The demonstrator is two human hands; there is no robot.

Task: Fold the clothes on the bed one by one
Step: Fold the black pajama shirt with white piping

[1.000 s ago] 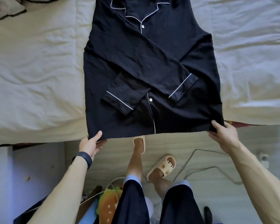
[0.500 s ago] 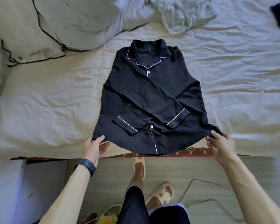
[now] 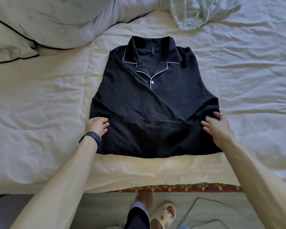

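A black pyjama shirt (image 3: 149, 90) with white piping lies collar-away on the white bed sheet (image 3: 40, 113). Its lower part is folded up over the crossed sleeves, which are hidden beneath; the folded hem runs across the shirt's middle. My left hand (image 3: 97, 125), with a dark wristband, grips the left corner of that hem. At the right corner my right hand (image 3: 216, 128) holds the hem, where the cloth bunches under its fingers.
Pillows (image 3: 48, 22) lie at the back left and a crumpled pale cloth (image 3: 203, 12) at the back. The bed's near edge shows a patterned mattress border (image 3: 180, 187). Below are the floor, my feet in slippers (image 3: 163, 214) and a cable (image 3: 205, 205).
Both hands have lifted the shirt's bottom hem from the bed edge and carried it up over the sleeves, folding the lower half onto the middle. The view tilted further onto the bed.
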